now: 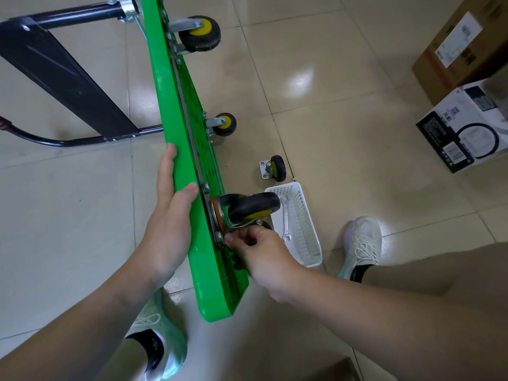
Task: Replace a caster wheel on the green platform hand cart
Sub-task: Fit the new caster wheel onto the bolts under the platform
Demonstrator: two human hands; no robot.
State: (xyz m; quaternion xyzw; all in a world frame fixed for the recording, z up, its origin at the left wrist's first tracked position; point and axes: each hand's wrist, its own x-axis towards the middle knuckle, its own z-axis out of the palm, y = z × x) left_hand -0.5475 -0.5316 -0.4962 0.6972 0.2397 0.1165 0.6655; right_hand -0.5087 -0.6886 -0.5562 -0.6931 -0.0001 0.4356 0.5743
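A white slotted basket (309, 251) lies on the floor right of the cart, holding a steel wrench (286, 218). At the far right stand a brown cardboard box (461, 50) and a black-and-white box (467, 127), both closed. The green platform hand cart (181, 149) stands on its long edge in the middle of the tiled floor (343, 105), ribbed underside facing right and black handle (63, 67) lying to the left. A near caster (253, 207) and two far ones have black tyres and yellow hubs. A loose caster (275, 169) lies beyond the basket. The left hand (170, 215) has its grip clamped over the platform's upper edge. The right hand (258, 251) has its grip pinched together on a small fastener (220, 237) at the near caster's plate.
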